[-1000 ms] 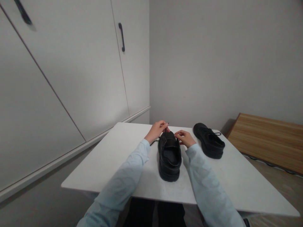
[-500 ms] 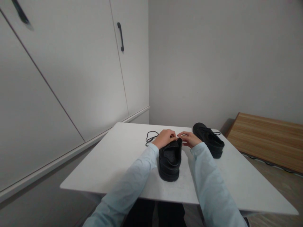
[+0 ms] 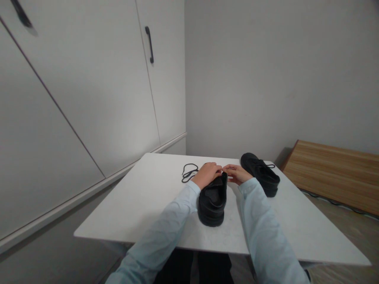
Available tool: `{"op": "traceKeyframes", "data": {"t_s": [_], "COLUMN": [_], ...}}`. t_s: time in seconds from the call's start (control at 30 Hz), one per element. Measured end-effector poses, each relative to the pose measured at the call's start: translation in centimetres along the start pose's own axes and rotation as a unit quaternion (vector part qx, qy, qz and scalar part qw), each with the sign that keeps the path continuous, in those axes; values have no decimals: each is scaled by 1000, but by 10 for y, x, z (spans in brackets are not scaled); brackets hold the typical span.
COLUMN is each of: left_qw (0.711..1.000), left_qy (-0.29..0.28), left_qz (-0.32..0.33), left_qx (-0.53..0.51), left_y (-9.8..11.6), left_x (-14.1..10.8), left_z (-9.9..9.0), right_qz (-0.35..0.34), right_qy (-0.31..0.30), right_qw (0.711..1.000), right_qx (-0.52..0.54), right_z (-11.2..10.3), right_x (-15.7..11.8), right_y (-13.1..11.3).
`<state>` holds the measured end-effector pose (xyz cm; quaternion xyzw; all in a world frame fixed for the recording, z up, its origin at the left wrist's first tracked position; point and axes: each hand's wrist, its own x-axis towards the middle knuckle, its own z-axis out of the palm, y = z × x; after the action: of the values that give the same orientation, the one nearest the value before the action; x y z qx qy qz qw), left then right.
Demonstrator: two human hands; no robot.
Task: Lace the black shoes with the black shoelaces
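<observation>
A black lace-up shoe [image 3: 211, 215] stands on the white table in front of me, its heel towards me and its opening facing up. Over its front part lies my left hand [image 3: 207, 174], fingers bent and pinched together near the eyelet edge. My right hand [image 3: 237, 174] meets it from the right, thumb and fingertips closed at the same edge of the shoe. What sits between the fingertips is too small to make out. A loose black shoelace [image 3: 187, 173] curls on the table just left of my left hand. The shoe's toe is hidden behind my hands.
A second black shoe [image 3: 260, 173], with its lace in place, stands at the table's back right. The white table [image 3: 124, 209] ends near my lap. White cabinet doors [image 3: 118, 98] rise on the left, and a wooden board [image 3: 334, 169] is beyond the table's right side.
The fingertips of both hands have drawn slightly closer together at the shoe's edge. The loose lace has shifted a little beside my left hand; the shoes stay in place.
</observation>
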<state>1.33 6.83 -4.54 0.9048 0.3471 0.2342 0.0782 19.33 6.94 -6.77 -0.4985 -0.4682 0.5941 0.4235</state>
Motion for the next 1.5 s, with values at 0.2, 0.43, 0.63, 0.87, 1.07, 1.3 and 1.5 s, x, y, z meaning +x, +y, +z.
{"op": "traceKeyframes", "data": {"t_s": [0.2,0.43,0.63,0.87,1.07,1.3,1.5], "left_qw": [999,998,999,998,998,972,899], "left_qy": [3,22,21,30,54,189,141], "left_qz": [15,15,-3,7,1,-119,-408], "left_qx": [41,64,45,56,17,-67,70], "left_y": [2,-1,0,-5,-7,-24,-69], "left_x": [-1,-2,-3,-2,-1,-8,-35], "left_z": [2,9,7,10,13,-5,-22], "right_qz": [-8,-3,24,35,17,15,19], "right_qy": [-12,-36,-70,-124,-155,-160,-141], "right_qw": [1000,999,996,990,986,985,988], "right_qx": [-5,0,-44,-59,-56,-60,-60], "right_z": [-2,0,-3,-6,-6,-5,-2], "right_x": [2,-1,0,6,6,2,1], "right_y": [2,-1,-1,8,9,8,5]}}
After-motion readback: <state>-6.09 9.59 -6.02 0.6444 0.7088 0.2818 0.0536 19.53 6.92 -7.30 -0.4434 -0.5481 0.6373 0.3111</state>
